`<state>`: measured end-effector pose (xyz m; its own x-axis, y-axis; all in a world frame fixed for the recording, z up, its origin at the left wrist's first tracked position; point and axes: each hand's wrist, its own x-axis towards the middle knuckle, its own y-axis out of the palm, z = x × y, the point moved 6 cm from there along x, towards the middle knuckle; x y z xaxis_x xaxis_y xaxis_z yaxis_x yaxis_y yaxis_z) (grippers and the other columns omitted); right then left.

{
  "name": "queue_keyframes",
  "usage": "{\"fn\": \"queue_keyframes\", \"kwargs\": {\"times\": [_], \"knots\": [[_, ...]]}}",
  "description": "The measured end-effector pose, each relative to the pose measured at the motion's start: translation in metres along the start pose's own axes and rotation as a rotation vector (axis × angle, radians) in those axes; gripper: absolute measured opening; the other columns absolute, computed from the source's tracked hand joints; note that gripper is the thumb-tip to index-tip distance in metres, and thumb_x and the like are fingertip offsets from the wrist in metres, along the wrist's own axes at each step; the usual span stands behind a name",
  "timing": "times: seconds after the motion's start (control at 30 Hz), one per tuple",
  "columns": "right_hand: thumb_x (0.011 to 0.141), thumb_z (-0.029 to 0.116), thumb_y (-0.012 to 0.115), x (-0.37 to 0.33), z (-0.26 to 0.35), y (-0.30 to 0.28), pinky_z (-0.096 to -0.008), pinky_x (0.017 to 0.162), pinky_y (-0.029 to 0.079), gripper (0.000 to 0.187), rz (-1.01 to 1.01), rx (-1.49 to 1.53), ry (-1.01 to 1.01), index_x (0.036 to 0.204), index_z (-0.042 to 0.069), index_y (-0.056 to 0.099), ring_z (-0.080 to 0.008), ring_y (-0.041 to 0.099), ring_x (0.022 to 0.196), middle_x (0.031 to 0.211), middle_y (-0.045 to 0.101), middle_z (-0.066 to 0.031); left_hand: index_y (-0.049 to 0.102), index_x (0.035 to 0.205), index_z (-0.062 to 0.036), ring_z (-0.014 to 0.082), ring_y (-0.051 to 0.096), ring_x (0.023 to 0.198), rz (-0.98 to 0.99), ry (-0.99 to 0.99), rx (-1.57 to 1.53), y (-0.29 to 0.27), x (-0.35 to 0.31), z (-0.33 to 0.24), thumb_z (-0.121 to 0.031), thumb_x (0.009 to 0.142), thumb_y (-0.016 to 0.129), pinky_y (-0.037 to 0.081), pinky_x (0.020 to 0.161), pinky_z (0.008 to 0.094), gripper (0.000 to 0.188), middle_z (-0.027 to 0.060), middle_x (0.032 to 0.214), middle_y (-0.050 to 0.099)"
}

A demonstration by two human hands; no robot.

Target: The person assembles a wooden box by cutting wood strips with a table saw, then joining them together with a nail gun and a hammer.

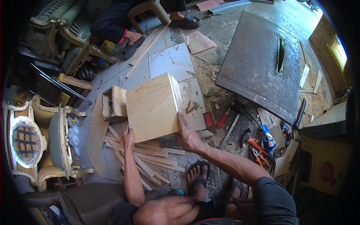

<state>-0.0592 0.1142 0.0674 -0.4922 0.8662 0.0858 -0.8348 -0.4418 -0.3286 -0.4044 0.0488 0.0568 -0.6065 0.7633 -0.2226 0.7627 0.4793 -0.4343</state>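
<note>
A light plywood box (152,107) stands on the floor in front of me, its broad panel facing up. My left hand (128,135) grips its lower left edge. My right hand (186,134) holds its lower right corner, fingers stretched up along the side. A smaller open wooden box (113,103) sits against its left side. Beneath and in front of the box lies a heap of thin wooden strips (150,159). My sandalled feet (197,176) rest just below the strips.
A table saw top (255,63) with a blade slot stands at the right. Pliers with orange handles (258,152) and other tools lie near my right knee. An ornate chair frame (41,146) is at the left. Another person's sandalled feet (183,20) are at the top.
</note>
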Motion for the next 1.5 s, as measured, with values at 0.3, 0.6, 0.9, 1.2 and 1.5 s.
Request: {"fn": "queue_keyframes", "kwargs": {"times": [0.3, 0.6, 0.9, 1.2, 1.5], "knots": [[0.089, 0.0, 0.062, -0.003, -0.004, 0.005, -0.0476, 0.121, 0.035, 0.084, -0.044, -0.028, -0.005, 0.156, -0.012, 0.012, -0.0538, 0.037, 0.142, 0.154, 0.032, -0.0417, 0.061, 0.139, 0.0016, 0.0249, 0.062, 0.123, -0.064, -0.024, 0.178, 0.0, 0.002, -0.011, -0.044, 0.106, 0.055, 0.046, 0.107, 0.036, 0.056, 0.0172, 0.135, 0.067], [0.087, -0.007, 0.049, -0.004, 0.0, -0.001, -0.0467, 0.122, 0.032, 0.075, -0.02, 0.026, 0.028, 0.154, -0.015, 0.017, -0.0535, 0.036, 0.144, 0.154, 0.03, -0.0433, 0.064, 0.136, -0.0009, 0.0268, 0.065, 0.121, -0.076, 0.008, 0.274, 0.004, 0.002, -0.016, -0.046, 0.106, 0.053, 0.048, 0.103, 0.0364, 0.055, 0.018, 0.131, 0.069], [0.088, -0.003, 0.064, -0.003, -0.004, -0.003, -0.0468, 0.118, 0.037, 0.085, -0.083, -0.036, -0.032, 0.158, -0.011, 0.015, -0.0505, 0.043, 0.14, 0.149, 0.041, -0.0398, 0.063, 0.138, -0.001, 0.0259, 0.064, 0.121, -0.077, 0.039, 0.345, 0.009, 0.004, -0.023, -0.047, 0.105, 0.054, 0.049, 0.102, 0.0363, 0.057, 0.0171, 0.132, 0.069], [0.091, -0.001, 0.067, 0.016, -0.024, -0.03, -0.0433, 0.113, 0.042, 0.088, 0.001, 0.031, 0.052, 0.161, -0.004, 0.014, -0.0468, 0.049, 0.137, 0.147, 0.045, -0.0376, 0.046, 0.149, 0.0076, 0.0225, 0.049, 0.139, 0.206, 0.021, -0.08, 0.038, -0.016, -0.029, -0.037, 0.106, 0.059, 0.034, 0.118, 0.0329, 0.063, 0.0155, 0.151, 0.053], [0.088, -0.001, 0.069, 0.018, -0.006, -0.025, -0.0494, 0.112, 0.043, 0.081, -0.044, 0.005, 0.031, 0.155, -0.008, 0.025, -0.0519, 0.047, 0.135, 0.144, 0.047, -0.0392, 0.039, 0.153, 0.0091, 0.0257, 0.039, 0.148, 0.027, -0.06, -0.316, 0.021, -0.028, -0.006, -0.02, 0.102, 0.06, 0.024, 0.123, 0.0353, 0.062, 0.0181, 0.159, 0.043]]}}
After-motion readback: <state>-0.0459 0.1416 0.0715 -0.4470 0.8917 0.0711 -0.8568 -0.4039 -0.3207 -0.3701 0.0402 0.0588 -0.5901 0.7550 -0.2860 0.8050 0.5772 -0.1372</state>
